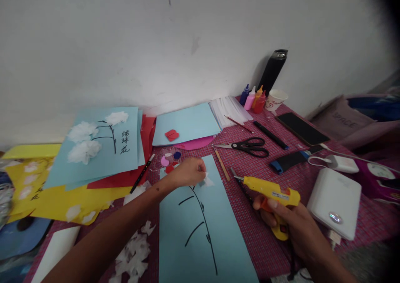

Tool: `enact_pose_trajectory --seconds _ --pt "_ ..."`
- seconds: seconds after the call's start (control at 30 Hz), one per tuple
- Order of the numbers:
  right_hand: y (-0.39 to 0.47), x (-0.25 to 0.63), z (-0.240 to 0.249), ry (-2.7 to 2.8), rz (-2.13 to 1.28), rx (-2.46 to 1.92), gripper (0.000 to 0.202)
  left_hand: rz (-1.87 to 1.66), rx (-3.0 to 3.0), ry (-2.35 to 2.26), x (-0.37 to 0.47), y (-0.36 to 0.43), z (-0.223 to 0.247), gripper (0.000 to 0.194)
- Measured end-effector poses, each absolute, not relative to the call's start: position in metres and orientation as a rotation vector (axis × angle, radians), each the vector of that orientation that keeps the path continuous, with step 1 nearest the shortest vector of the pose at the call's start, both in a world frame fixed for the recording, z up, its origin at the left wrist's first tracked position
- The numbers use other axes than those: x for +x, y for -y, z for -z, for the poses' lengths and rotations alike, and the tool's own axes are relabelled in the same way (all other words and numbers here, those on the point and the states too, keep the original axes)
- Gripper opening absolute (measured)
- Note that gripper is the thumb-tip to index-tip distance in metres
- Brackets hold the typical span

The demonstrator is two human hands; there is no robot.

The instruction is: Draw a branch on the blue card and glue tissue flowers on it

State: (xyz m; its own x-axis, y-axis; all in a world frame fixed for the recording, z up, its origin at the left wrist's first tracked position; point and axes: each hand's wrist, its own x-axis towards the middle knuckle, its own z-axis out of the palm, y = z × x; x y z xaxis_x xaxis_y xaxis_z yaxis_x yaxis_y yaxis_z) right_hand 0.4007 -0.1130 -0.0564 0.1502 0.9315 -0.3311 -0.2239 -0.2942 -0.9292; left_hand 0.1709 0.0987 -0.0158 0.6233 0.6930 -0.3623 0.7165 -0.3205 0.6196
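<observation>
My left hand (189, 172) is over the top of a light blue sheet (184, 258), its fingers pinched at a small white paper piece (207, 181). A branching stem in black ink is drawn on this sheet. In my right hand (290, 218) is a yellow hot glue gun (270, 189), with fingers around its handle and by the orange trigger. The gun's nozzle points left, to the right of the sheet's edge. Loose white paper pieces (134, 254) lie in a heap left of the sheet, below my left forearm.
Left stands a blue card (103, 154) with fluffy white paper flowers, over yellow sheets (59, 199). Behind are scissors (243, 145), a black marker (270, 135), small paint bottles (253, 100), a paper cup (276, 100) and a black flask (273, 70). A white power bank (336, 202) lies right.
</observation>
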Motion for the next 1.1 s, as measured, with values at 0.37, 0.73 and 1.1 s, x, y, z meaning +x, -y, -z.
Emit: enact_pose_trajectory --seconds 0.37,0.73,1.1 --pt "0.113 0.399 0.055 0.752 -1.368 -1.337 0.038 0.023 2.015 -1.132 0.167 -0.097 0.022 0.014" --pt "0.114 0.398 0.054 0.746 -1.313 -1.339 0.037 -0.242 2.031 -1.181 0.104 -0.080 -0.020 0.025" --pt "0.113 0.400 0.062 0.719 -1.305 -1.324 0.022 0.018 2.319 -1.216 -0.022 0.001 -0.036 0.015"
